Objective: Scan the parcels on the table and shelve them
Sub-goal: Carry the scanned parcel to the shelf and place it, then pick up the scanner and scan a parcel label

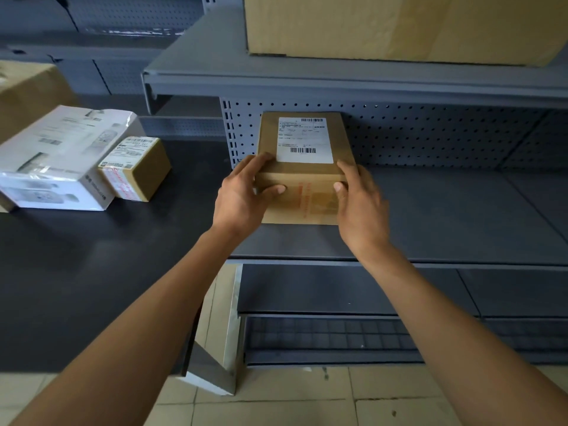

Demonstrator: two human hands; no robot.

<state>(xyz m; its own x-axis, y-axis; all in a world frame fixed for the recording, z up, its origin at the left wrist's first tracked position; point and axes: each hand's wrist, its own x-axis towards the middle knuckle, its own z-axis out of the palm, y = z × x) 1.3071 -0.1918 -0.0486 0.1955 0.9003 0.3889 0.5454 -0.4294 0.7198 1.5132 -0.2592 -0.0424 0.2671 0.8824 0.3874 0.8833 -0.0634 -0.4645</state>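
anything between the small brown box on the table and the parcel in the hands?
Head view: only bare dark table top and the shelf's perforated upright between the small brown box and the held parcel.

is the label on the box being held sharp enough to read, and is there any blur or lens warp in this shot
Head view: the white label on the brown box gripped by the left hand and right hand shows clear barcodes, but its small text is too fine to read; the shelf edge bows from wide-angle distortion; the white parcel at the left looks soft and smeared.
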